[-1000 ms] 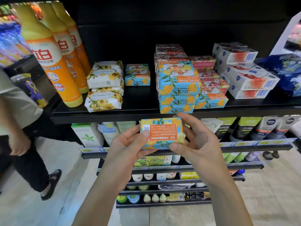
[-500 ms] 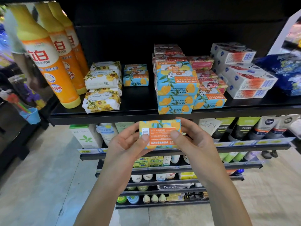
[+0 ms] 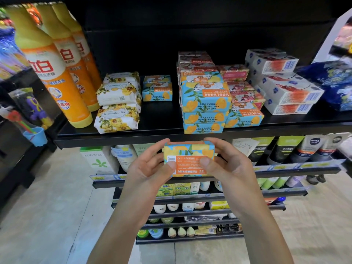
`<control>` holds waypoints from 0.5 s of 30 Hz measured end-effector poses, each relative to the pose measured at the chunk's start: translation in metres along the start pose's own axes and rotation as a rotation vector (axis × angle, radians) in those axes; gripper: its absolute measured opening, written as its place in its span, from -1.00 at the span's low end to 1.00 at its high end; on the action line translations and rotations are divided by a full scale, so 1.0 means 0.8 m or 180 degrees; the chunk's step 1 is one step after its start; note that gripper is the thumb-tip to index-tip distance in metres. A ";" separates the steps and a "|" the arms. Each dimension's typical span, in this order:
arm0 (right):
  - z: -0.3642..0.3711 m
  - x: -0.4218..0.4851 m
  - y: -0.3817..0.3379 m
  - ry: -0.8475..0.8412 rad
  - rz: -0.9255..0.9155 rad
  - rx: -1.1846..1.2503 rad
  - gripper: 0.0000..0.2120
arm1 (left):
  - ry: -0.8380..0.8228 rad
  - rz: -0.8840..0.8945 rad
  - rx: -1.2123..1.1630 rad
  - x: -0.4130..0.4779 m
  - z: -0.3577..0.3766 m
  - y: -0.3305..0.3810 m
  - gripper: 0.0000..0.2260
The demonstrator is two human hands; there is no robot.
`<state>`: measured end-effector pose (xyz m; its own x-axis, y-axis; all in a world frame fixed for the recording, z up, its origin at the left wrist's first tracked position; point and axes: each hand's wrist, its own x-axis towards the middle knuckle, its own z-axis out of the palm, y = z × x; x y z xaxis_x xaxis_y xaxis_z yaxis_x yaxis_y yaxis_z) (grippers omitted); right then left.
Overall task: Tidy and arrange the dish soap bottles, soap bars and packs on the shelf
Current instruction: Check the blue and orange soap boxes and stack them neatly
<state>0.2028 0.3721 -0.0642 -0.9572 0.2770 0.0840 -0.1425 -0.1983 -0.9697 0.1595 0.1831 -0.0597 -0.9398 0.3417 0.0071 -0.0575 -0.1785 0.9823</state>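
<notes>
Head view: at the lower centre of the frame, just below the front lip of the black shelf point(image 3: 114, 139), a Goat Soap box point(image 3: 188, 159) is held clear of the shelf between both hands. The left hand point(image 3: 150, 168) and right hand point(image 3: 228, 166) each pinch one end, with thumbs pressed on the orange label face and fingers curled over the top and back. The box is a crisp-edged, glossy printed carton, blue with yellow fruit, so its faces probably slide easily on each other. Directly above it, the stack of Goat Soap boxes point(image 3: 204, 105) stands at the very front edge of the shelf, its layers not quite flush. Setting another carton on top, or nudging the stack on the way in, could push the slick boxes forward and off the lip. The red Goat Soap boxes point(image 3: 242, 92) touching its right side lie unevenly and could shift with it. In the left half of the frame, the paper-wrapped soap bars point(image 3: 118, 103) are soft, rounded and crinkled, a poor base for anything stacked. The tall orange plastic dish soap bottles point(image 3: 55, 79) at upper left stand close together near the edge. White cardboard soap packs point(image 3: 285, 88) are stacked at right.
</notes>
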 end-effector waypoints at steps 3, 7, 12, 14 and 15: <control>-0.002 -0.001 0.000 -0.0077 -0.0124 0.0054 -0.56 | -0.0016 -0.0014 0.0008 -0.001 0.002 0.001 -0.51; -0.006 -0.004 -0.001 -0.0238 -0.0358 0.0022 -0.58 | 0.0030 -0.0142 0.0089 -0.002 0.003 0.003 -0.54; -0.007 -0.004 0.000 -0.0391 -0.0590 0.0104 -0.58 | -0.0017 -0.0328 -0.0026 -0.003 0.006 0.009 -0.44; -0.006 -0.004 0.001 -0.0424 -0.0644 0.0104 -0.58 | -0.0023 -0.0384 -0.0092 -0.004 0.006 0.011 -0.44; -0.006 -0.003 0.001 -0.0430 -0.0656 0.0091 -0.58 | -0.0018 -0.0399 -0.0124 -0.004 0.006 0.011 -0.45</control>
<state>0.2065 0.3760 -0.0667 -0.9318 0.1866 0.3112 -0.3436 -0.1777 -0.9222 0.1641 0.1849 -0.0498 -0.9225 0.3688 -0.1142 -0.1875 -0.1696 0.9675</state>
